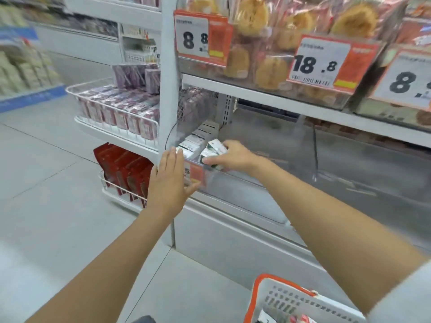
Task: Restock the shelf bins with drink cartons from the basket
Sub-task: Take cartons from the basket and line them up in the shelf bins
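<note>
Inside the clear shelf bin [235, 183], right hand [233, 155] grips a drink carton [213, 151]; left hand [169, 180], flat and empty, rests against the bin front.

White-and-green cartons [213, 151], orange-rimmed white basket [254, 297], red packets [126, 169]

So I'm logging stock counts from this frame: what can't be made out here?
- Basket contents: cut off by the bottom edge, head view.
- Price tag on the bin front: covered by the left hand.
- Carton print: blurred, partly under the right hand.
- Cartons further back: count unclear behind the hazy bin wall.
</note>
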Demonstrator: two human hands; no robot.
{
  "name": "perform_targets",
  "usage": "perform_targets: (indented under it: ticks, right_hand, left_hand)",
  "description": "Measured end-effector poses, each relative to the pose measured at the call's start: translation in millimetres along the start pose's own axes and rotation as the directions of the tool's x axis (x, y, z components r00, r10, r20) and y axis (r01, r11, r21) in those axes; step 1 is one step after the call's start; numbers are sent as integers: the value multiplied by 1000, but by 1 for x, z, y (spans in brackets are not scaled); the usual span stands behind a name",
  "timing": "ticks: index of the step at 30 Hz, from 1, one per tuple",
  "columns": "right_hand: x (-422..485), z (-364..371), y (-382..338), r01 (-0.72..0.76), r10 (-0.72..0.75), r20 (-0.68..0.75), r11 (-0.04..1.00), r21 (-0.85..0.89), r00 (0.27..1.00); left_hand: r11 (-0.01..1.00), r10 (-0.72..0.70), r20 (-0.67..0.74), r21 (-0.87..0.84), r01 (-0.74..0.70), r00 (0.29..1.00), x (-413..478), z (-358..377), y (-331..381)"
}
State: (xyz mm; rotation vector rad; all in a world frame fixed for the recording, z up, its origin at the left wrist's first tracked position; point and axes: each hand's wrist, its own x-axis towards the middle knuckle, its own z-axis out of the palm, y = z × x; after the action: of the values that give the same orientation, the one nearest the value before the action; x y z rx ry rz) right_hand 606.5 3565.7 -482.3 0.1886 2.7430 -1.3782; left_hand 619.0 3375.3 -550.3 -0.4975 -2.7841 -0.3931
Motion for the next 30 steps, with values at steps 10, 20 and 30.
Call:
perform_targets:
  ticks: [10,20,30]
  right_hand:
    - [27,9,19,-267,130,419,920,288,899]
    - [41,3,32,-208,51,458,932,298,888]
    - [21,6,25,-120,68,268,976,183,961]
  left_hand:
    - [998,57,-103,1,-57,993,-2,10,-14]
    - [997,67,-287,47,-56,955,5,15,-12]
    - [995,90,-296,59,-76,951,4,17,-13]
